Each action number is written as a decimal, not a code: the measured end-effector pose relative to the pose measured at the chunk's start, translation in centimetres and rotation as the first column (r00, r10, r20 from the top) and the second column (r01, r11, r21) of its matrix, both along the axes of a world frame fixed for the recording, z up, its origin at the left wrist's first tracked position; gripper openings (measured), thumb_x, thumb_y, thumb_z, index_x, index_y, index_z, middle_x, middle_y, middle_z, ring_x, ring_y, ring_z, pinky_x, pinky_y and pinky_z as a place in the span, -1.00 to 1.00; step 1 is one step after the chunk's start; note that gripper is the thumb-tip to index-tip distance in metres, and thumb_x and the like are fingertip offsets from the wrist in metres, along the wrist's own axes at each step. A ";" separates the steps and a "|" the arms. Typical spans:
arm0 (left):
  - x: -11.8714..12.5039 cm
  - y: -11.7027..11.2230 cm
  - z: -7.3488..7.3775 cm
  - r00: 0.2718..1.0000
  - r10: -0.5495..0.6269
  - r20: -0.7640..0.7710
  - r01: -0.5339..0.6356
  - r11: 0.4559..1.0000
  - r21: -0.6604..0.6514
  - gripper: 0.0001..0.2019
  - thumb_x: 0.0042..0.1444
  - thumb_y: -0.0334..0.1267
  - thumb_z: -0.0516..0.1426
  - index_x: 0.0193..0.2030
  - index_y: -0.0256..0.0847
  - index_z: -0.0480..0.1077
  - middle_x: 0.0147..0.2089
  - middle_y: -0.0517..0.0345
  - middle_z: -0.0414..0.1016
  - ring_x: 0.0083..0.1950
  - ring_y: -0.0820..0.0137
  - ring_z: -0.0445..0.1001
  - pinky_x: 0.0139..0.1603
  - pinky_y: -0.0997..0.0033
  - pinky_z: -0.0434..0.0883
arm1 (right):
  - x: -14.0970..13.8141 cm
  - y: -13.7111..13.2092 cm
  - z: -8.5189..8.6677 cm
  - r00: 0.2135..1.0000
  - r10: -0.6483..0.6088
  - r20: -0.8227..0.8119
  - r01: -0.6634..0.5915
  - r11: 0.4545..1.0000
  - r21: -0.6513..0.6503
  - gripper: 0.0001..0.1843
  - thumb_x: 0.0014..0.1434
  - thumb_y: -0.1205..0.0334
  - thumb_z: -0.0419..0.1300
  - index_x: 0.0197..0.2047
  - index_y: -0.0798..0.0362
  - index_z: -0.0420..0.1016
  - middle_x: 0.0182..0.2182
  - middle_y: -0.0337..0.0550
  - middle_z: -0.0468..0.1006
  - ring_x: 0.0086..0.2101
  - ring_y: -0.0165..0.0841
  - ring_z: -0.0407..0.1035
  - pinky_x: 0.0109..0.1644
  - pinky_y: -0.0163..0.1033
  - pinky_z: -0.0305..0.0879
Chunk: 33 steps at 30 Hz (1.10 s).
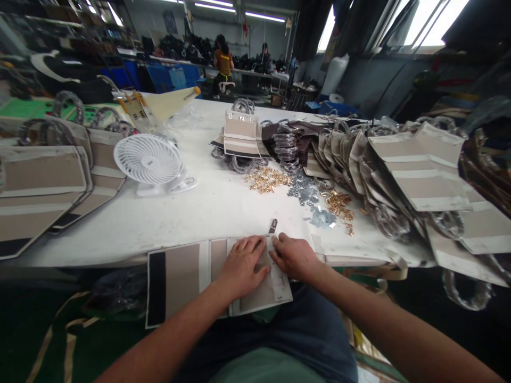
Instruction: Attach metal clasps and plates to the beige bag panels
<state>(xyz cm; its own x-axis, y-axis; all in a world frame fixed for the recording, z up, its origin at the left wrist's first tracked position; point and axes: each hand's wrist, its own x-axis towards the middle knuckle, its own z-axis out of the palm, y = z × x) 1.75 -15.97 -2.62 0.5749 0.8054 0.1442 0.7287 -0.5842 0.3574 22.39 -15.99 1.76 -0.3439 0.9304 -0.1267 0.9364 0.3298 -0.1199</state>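
Note:
A beige bag panel (181,276) with white strips and a black end band lies across the table's front edge and my lap. My left hand (244,266) rests flat on its right part, fingers stretched out and thumb apart. Near the panel's top right edge my right hand (294,256) is closed, with fingers curled and pressed together at the white strip. Whatever is between those fingers is too small or hidden to make out. Just beyond the hands lies a small dark metal tool (273,226), possibly a cutter.
Gold-coloured fittings (268,180) and grey metal plates (303,189) lie loose on the white table (215,213). A white fan (148,159) stands left. Bag panels with wrapped handles are stacked left, at the centre back and right (423,165). A person (223,61) is in the background.

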 end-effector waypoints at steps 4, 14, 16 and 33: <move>-0.2 0.0 -0.3 0.999 -0.011 0.034 0.012 1.000 -0.029 -0.28 0.24 -0.11 0.25 0.50 -0.24 0.22 0.51 -0.12 0.25 0.49 -0.02 0.23 0.53 -0.12 0.18 | 4.3 2.6 -0.2 0.984 -0.123 -0.126 0.124 0.992 0.001 -0.60 0.38 -0.02 0.18 0.20 -0.16 0.61 0.04 -0.14 0.64 -0.05 -0.24 0.56 0.01 -0.26 0.37; -0.7 0.5 -2.0 0.985 -0.048 0.167 0.052 0.999 -0.018 -0.34 0.25 -0.11 0.25 0.45 -0.27 0.30 0.50 -0.12 0.27 0.52 0.07 0.25 0.57 -0.06 0.16 | 13.7 8.9 -2.5 0.894 -0.438 -0.092 0.443 0.896 0.038 -0.68 0.24 0.04 0.24 -0.05 -0.11 0.76 0.06 -0.05 0.66 -0.03 -0.09 0.54 -0.08 -0.16 0.36; -0.7 0.4 -2.1 0.982 -0.045 0.183 0.046 0.999 -0.005 -0.33 0.23 -0.11 0.26 0.44 -0.29 0.31 0.50 -0.12 0.29 0.51 0.07 0.26 0.57 -0.06 0.17 | 13.8 8.9 -2.5 0.890 -0.441 -0.118 0.447 0.894 0.024 -0.73 0.21 0.08 0.25 -0.13 -0.08 0.76 0.02 -0.06 0.69 -0.06 -0.10 0.55 -0.09 -0.17 0.36; 0.5 0.3 -2.6 0.925 0.060 0.375 -0.081 0.996 0.039 -0.55 0.23 -0.29 0.25 0.26 -0.24 0.50 0.32 -0.08 0.52 0.35 0.07 0.47 0.45 -0.08 0.35 | 1.1 6.4 0.6 0.841 -0.228 -0.491 -0.011 0.899 -0.437 -0.71 0.08 0.26 0.25 -0.18 0.09 0.77 -0.36 -0.19 0.72 -0.34 -0.31 0.53 -0.22 -0.29 0.36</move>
<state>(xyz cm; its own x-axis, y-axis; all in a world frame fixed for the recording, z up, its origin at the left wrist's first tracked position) 2.21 -15.70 -5.23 0.4132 0.8273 0.3806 0.5882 -0.5615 0.5820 23.49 -9.58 2.34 -0.3681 0.8680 -0.3333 0.7187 0.0381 -0.6943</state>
